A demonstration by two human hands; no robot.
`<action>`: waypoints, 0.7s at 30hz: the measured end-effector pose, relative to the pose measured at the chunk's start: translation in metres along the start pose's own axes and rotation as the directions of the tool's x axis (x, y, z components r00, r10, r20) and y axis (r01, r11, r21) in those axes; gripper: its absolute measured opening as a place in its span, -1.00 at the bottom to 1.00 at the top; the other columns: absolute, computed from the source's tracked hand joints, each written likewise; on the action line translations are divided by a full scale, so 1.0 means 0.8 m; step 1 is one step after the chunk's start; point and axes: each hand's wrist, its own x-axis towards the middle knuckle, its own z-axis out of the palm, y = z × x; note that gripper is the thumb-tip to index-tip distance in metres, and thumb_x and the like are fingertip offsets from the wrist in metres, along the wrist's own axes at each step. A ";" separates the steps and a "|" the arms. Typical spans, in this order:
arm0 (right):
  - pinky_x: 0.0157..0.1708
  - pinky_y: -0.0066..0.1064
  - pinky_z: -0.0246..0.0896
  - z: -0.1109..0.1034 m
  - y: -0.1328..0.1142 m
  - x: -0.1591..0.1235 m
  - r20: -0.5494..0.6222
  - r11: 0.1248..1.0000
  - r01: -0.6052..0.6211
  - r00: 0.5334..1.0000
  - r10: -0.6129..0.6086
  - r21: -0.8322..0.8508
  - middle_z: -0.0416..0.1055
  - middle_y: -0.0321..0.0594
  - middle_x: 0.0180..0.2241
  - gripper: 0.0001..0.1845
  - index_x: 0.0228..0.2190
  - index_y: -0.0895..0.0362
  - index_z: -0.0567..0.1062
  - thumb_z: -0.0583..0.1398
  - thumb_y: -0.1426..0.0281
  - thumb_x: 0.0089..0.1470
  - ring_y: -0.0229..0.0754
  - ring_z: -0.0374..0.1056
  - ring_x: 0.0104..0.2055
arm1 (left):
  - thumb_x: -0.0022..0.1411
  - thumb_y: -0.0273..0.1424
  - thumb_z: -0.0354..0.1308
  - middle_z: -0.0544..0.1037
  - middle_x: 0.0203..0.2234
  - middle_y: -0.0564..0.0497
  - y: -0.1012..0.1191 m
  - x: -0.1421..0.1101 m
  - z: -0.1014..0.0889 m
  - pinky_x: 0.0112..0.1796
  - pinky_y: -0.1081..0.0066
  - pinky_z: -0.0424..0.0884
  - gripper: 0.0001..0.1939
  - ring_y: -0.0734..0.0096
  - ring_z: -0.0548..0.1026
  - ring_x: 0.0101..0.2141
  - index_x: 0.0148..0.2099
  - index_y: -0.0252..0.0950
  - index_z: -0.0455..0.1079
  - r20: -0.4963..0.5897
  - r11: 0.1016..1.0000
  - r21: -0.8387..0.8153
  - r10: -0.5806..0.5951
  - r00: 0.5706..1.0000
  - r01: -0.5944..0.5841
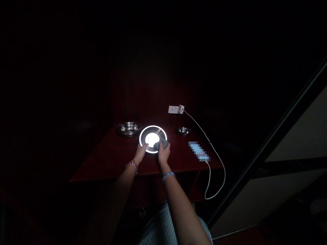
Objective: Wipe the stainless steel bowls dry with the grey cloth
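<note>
Round, shiny metal bowl [152,129] with a glaring bright centre, held above a dark red, smooth table [102,162]; left fingers [146,145] curl closed on its near-left rim, thumb inside; right fingers [167,146], bunched shut around soft grey cloth [162,143], press it against the bowl's right side, near the rim

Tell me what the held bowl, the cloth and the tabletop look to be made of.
Held bowl: polished metal, probably stainless steel, by its silvery wall and glaring reflection.
Cloth: matte grey, probably soft fabric, judging by its bunched shape; the fibre can't be told.
Tabletop: smooth, dark red, perhaps varnished wood; no clear grain shows, so laminate is possible.
</note>
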 end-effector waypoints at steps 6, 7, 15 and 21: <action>-0.13 -0.24 0.36 0.001 -0.003 0.000 -0.044 1.000 -0.021 0.999 0.019 -0.023 0.57 0.01 -0.19 -0.74 -0.20 0.14 0.43 0.17 0.28 0.07 0.05 0.52 -0.15 | 0.18 -0.28 0.27 0.63 -0.09 -0.21 0.016 -0.014 -0.003 0.11 0.13 0.38 -0.64 0.06 0.56 -0.01 -0.02 -0.38 0.48 0.013 0.999 -0.015 -0.052 0.999 0.053; -0.13 -0.25 0.35 0.000 -0.004 0.000 -0.050 0.999 -0.024 0.998 0.022 -0.030 0.57 0.01 -0.19 -0.75 -0.21 0.13 0.43 0.16 0.28 0.07 0.05 0.52 -0.15 | 0.19 -0.25 0.26 0.63 -0.09 -0.22 0.017 -0.014 -0.003 0.12 0.13 0.37 -0.63 0.04 0.56 0.00 -0.02 -0.38 0.49 0.007 0.998 -0.004 -0.062 0.998 0.062; -0.11 -0.30 0.31 -0.003 -0.013 -0.003 -0.043 0.998 -0.054 0.998 0.053 -0.032 0.55 -0.01 -0.17 -0.78 -0.23 0.12 0.42 0.15 0.28 0.08 0.01 0.50 -0.13 | 0.30 -0.17 0.12 0.56 0.07 -0.20 0.019 -0.012 -0.001 0.21 0.21 0.27 -0.58 0.13 0.46 0.14 0.06 -0.35 0.47 0.009 0.999 -0.018 -0.030 1.000 0.030; -0.08 -0.28 0.32 -0.002 -0.010 -0.001 -0.008 0.998 -0.059 0.998 0.059 -0.020 0.56 -0.02 -0.15 -0.74 -0.19 0.12 0.42 0.15 0.25 0.09 0.00 0.49 -0.12 | 0.34 -0.21 0.08 0.57 0.07 -0.20 0.022 -0.015 -0.001 0.18 0.26 0.30 -0.60 0.16 0.49 0.11 0.07 -0.37 0.47 0.055 0.998 -0.055 0.010 0.998 -0.007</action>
